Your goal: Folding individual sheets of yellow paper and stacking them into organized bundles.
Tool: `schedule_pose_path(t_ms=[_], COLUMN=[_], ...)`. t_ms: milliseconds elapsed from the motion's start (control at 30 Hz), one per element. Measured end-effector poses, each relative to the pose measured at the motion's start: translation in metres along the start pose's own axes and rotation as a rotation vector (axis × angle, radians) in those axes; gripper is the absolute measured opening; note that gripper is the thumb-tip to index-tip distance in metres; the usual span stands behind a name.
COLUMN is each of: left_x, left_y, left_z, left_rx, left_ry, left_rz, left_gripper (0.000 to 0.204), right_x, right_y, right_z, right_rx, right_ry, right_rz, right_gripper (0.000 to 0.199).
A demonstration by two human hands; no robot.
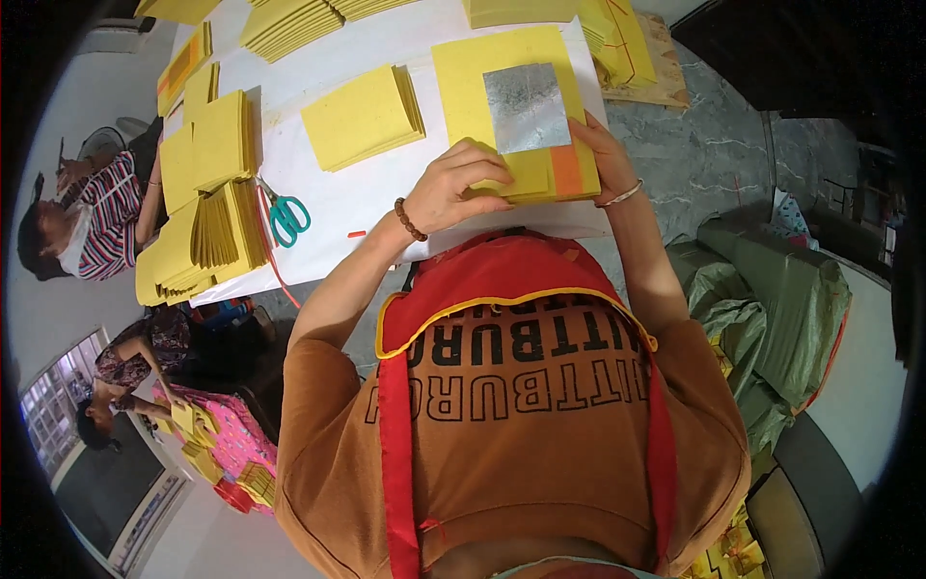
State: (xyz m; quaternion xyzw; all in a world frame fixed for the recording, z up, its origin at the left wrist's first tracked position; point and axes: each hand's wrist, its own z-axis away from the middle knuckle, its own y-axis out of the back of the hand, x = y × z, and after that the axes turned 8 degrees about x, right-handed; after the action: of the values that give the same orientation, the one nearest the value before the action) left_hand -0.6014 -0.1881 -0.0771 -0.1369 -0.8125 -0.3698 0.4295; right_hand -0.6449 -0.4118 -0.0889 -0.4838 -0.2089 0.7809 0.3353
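Note:
At the near edge of the white-covered table, a stack of yellow paper point(473, 77) lies between my hands. On its top sheet sit a silver foil square point(527, 104) and an orange strip point(565, 172). My left hand point(457, 185), a beaded bracelet at its wrist, is closed on the near left corner with curled fingers. Along the right edge, my right hand point(608, 159) grips the stack, thumb over the top near the foil; its other fingers are partly hidden. To the left lies a smaller folded yellow stack point(362, 116).
Teal-handled scissors point(286, 220) and a red cord point(273, 256) lie beside yellow bundles point(220, 140) on the left. Another person point(108, 207) sits beyond them; a second works at a pink table point(227, 410). Green sacks point(772, 299) stand on the right.

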Motion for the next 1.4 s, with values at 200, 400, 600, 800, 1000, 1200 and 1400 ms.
schedule_pose_path(t_ms=[200,400,600,800,1000,1200,1400], left_x=[-0.001,-0.002,0.001,0.0,0.008,-0.001,-0.008], left_y=[-0.002,-0.003,-0.002,-0.006,0.002,0.039,0.022], left_z=[0.001,0.001,0.0,0.0,-0.003,-0.008,-0.005], left_rx=[-0.01,0.015,0.022,0.036,0.08,0.357,0.333], left_ry=[-0.04,0.028,0.003,-0.005,0.013,-0.131,-0.14], left_rz=[-0.053,-0.035,-0.032,-0.087,0.003,-0.307,-0.47], left_gripper=[0.02,0.008,0.008,0.01,0.007,0.041,0.059], right_x=[0.003,0.004,0.001,-0.001,0.005,0.0,-0.004], right_y=[0.003,0.007,0.001,-0.007,0.01,0.0,-0.001], right_z=[-0.001,-0.003,-0.003,0.0,-0.01,-0.002,0.002], right_rx=[0.062,0.118,0.117,0.108,0.142,0.127,0.07], right_ry=[0.011,0.014,0.001,-0.019,0.033,-0.017,-0.064], right_rz=[0.019,0.115,0.074,0.091,0.223,0.13,0.042], right_gripper=[0.032,0.033,0.032,0.031,0.034,0.034,0.035])
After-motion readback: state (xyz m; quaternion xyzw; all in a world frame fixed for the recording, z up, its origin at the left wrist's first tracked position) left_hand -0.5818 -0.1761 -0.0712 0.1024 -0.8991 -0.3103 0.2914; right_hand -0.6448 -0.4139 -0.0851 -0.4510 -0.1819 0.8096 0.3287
